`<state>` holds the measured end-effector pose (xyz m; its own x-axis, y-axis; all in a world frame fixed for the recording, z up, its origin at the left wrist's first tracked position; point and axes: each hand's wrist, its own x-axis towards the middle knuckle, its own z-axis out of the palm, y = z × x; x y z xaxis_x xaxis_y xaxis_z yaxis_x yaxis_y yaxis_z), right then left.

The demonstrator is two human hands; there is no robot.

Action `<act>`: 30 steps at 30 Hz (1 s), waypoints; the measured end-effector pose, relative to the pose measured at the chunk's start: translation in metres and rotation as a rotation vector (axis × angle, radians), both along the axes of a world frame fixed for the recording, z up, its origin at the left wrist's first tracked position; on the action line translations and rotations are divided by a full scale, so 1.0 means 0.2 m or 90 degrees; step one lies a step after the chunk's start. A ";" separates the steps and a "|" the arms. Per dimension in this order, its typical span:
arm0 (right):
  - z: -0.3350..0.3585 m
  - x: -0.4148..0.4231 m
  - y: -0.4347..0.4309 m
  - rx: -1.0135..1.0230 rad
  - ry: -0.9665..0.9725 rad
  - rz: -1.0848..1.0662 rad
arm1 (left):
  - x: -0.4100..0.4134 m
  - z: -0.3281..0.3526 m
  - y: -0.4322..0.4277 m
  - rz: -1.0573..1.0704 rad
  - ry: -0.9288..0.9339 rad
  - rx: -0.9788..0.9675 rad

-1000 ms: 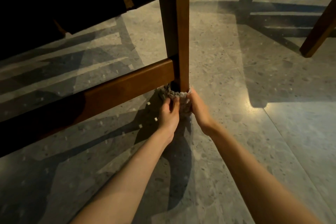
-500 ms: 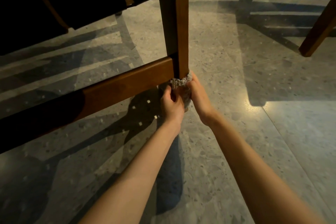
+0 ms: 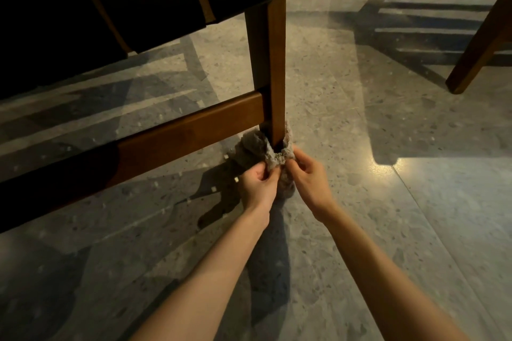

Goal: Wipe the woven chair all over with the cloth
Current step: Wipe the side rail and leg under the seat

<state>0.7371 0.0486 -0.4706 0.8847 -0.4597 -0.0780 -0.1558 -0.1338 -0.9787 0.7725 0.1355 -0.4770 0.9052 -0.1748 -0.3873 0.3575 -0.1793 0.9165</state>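
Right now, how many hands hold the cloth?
2. The left hand pinches the cloth, wrapped round the chair leg, from the left; the right hand from the right.

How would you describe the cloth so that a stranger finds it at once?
Start at the dark woven seat across the top left and follow its upright wooden leg down to the floor. The cloth is bunched around the foot of that leg, pinched by the left hand and right hand. It alone is soft, fuzzy and grey.
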 end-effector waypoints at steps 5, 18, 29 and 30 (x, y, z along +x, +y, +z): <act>0.15 -0.09 0.02 0.030 -0.097 0.001 | -0.06 0.12 0.05 -0.012 -0.075 -0.067; 0.44 -0.10 0.17 -0.090 0.007 -0.210 | 0.03 0.42 0.15 -0.225 -0.044 -0.004; 1.30 -0.32 0.34 -0.012 0.380 -0.161 | -0.11 1.15 0.40 -0.381 0.158 0.088; 1.43 -0.33 0.36 -0.004 0.387 -0.150 | -0.11 1.27 0.44 -0.391 0.161 0.081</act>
<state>0.6702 0.1207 -0.1848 0.5587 -0.6382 -0.5297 -0.7079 -0.0342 -0.7055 0.7495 0.2230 -0.2227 0.5349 -0.5677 -0.6257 0.3561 -0.5201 0.7763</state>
